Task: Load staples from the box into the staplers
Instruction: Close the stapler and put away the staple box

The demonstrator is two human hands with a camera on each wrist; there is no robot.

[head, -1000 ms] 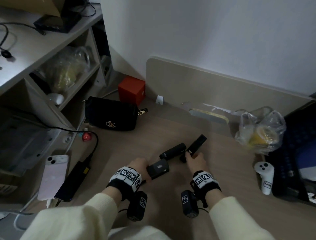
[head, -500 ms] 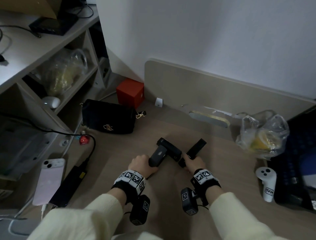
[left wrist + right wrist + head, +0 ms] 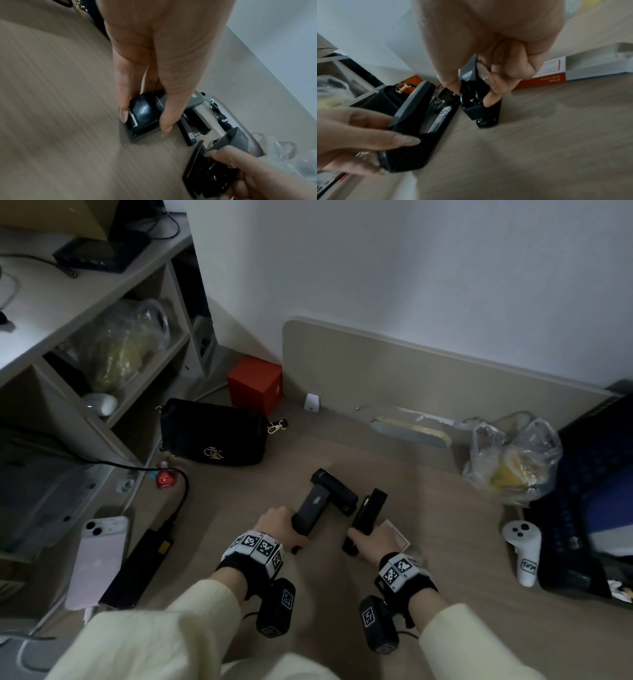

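My left hand grips the rear end of a grey-topped stapler that rests on the desk, thumb on one side and fingers on the other. Its grey lid stands raised. My right hand pinches the rear of a black stapler, whose top is also lifted. Another black stapler lies crosswise just behind them. The orange and white staple box lies beside my right hand with its tray slid out.
A black handbag and a red cube box sit at the back left. A phone and a power bank lie at the left. A plastic bag, a white controller and a keyboard crowd the right.
My left hand has swung its stapler round from lying crosswise to pointing away from me. My right hand has drawn its stapler slightly nearer, and the staple box now shows beside it.
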